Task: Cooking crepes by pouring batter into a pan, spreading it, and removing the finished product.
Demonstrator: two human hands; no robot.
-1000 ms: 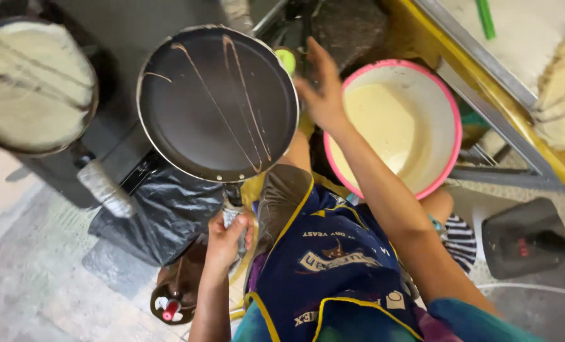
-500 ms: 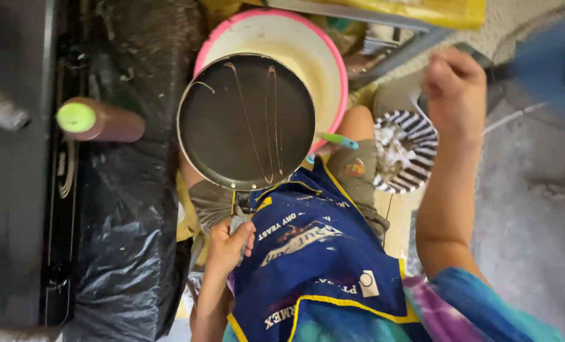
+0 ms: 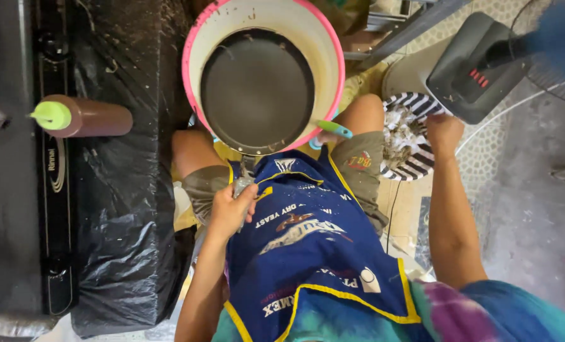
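now the dark round pan (image 3: 257, 92) has swung off the stove side and sits over the pink-rimmed basin (image 3: 333, 44), so the work has moved to the basin; its handle points back toward the apron (image 3: 308, 247), clenched in the left hand (image 3: 232, 209), while the right hand (image 3: 444, 133) rests open on a striped bowl (image 3: 415, 171)

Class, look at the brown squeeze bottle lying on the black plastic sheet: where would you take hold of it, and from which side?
Grip the brown squeeze bottle around its round middle, coming down from above. It lies on its side on the black plastic sheet, so its top is exposed, while the green cap end is narrower.
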